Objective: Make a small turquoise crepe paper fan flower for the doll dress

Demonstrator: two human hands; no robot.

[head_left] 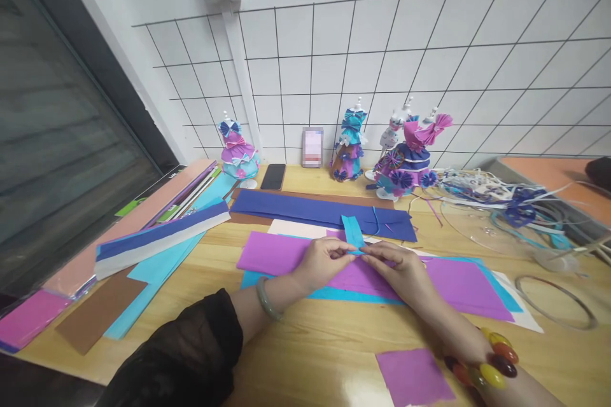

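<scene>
A small strip of light blue crepe paper (352, 231) stands up between my two hands, its lower edge pinched at the fingertips. My left hand (326, 260) grips the strip's left side between thumb and fingers. On its right side, my right hand (400, 268) pinches it the same way. Both hands are over folded purple crepe paper (277, 253), which lies on blue paper (344, 293) and white sheets. Beyond them is a long dark blue folded paper (296, 208) with a thin blue piece on it. A purple square (414, 376) lies near the front edge.
Small dress forms in paper dresses (237, 152) stand along the gridded wall (329, 76). A dark phone (273, 177) lies between them. Stacked coloured papers (162, 238) cover the left side. Tangled strips (482, 194) and a ring (556, 302) lie at the right.
</scene>
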